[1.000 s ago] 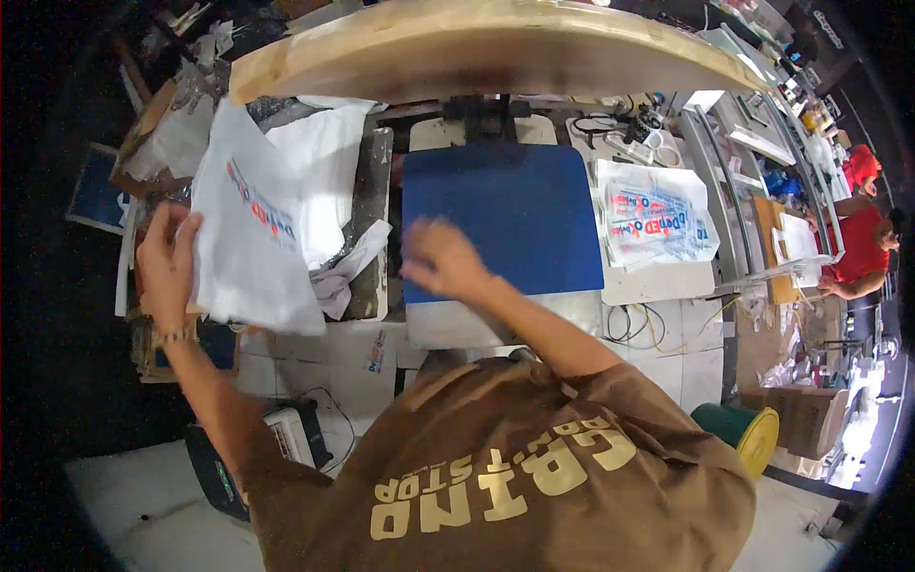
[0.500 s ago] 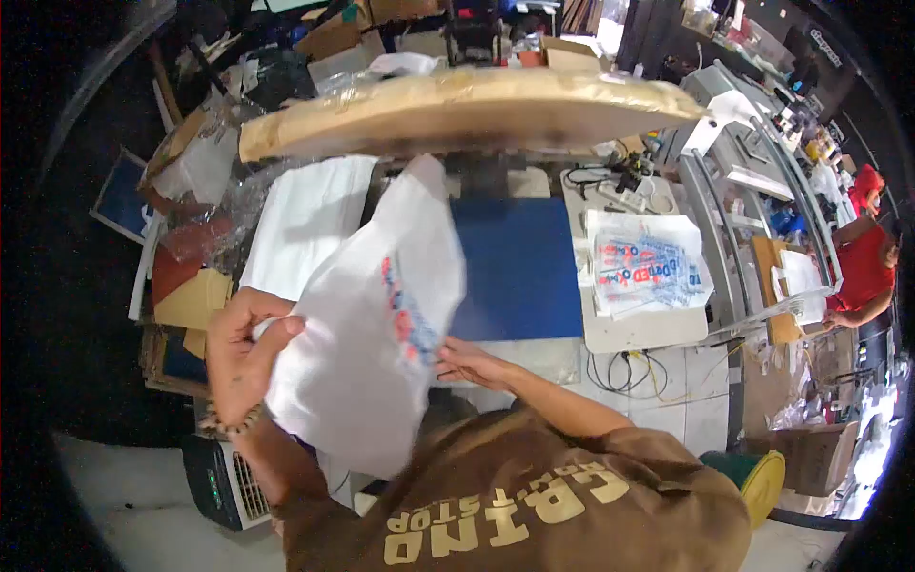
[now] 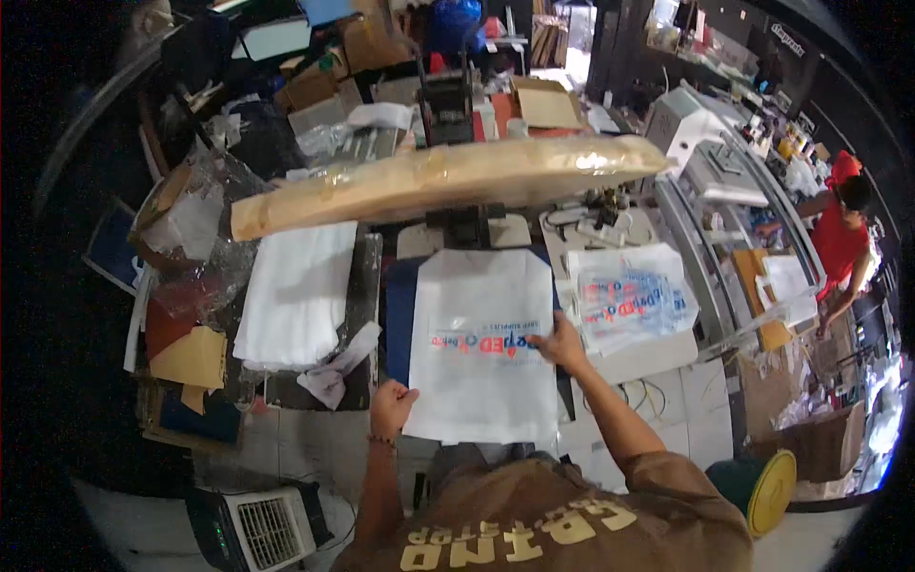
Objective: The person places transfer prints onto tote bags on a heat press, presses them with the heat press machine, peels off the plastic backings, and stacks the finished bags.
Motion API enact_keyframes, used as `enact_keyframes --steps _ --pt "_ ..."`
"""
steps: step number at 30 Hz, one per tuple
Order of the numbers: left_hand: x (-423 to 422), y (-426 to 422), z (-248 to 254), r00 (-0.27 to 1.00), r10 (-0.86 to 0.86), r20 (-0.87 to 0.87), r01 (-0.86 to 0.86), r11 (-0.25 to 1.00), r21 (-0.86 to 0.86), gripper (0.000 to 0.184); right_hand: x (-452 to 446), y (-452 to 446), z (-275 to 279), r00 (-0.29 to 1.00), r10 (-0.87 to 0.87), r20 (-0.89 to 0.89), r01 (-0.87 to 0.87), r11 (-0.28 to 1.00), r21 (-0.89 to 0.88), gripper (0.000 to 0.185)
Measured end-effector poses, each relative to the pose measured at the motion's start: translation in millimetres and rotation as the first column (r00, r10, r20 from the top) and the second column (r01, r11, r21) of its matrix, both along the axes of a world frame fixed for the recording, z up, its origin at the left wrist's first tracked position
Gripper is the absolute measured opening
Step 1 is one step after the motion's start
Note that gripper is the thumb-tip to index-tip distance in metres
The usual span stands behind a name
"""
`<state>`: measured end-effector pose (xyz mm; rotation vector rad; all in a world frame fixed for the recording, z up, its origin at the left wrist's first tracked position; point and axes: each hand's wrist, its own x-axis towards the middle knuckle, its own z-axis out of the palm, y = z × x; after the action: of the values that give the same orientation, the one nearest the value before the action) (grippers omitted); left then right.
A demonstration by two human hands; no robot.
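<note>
A white sheet with blue and red lettering lies on the blue flat board in front of me. Its top corners are cut at a slant. My left hand is closed on the sheet's lower left edge. At the right edge, beside the lettering, my right hand grips the sheet, its thumb over the print and the other fingers partly hidden. To the right, several similar printed sheets lie on a pale board. A stack of plain white sheets lies to the left.
A padded tan panel spans above the board. A crumpled white piece lies left of my work. Metal rails and a person in red are at right. A fan-like unit stands on the floor.
The sheet, held up and tilted at left before, now lies flat over the blue board. My left hand has moved right and down; my right hand has moved right to the sheet's right edge.
</note>
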<state>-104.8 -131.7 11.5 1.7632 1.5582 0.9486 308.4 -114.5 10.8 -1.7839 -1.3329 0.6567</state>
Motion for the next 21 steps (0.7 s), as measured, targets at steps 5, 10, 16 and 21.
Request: enact_keyframes --steps 5,10,16,21 --pt "15.7 24.7 73.4 0.967 -0.117 -0.228 0.121 0.993 0.004 0.03 -30.1 -18.8 41.5 0.99 -0.091 0.105 0.057 0.954 0.293 0.091" --pt "66.5 89.5 54.4 0.945 -0.221 -0.24 0.313 0.819 0.481 0.031 -43.2 -52.9 43.0 0.924 -0.105 0.367 0.059 0.989 0.134 0.075" --pt "73.5 104.4 32.5 0.956 -0.212 -0.205 0.271 0.905 0.329 0.03 -48.2 -87.4 25.4 0.911 -0.11 0.398 0.043 0.984 0.173 0.069" --pt "84.8 102.3 36.9 0.962 -0.18 -0.204 0.255 0.861 0.441 0.016 -53.0 -92.2 26.7 0.924 -0.119 0.363 0.048 0.979 0.199 0.065"
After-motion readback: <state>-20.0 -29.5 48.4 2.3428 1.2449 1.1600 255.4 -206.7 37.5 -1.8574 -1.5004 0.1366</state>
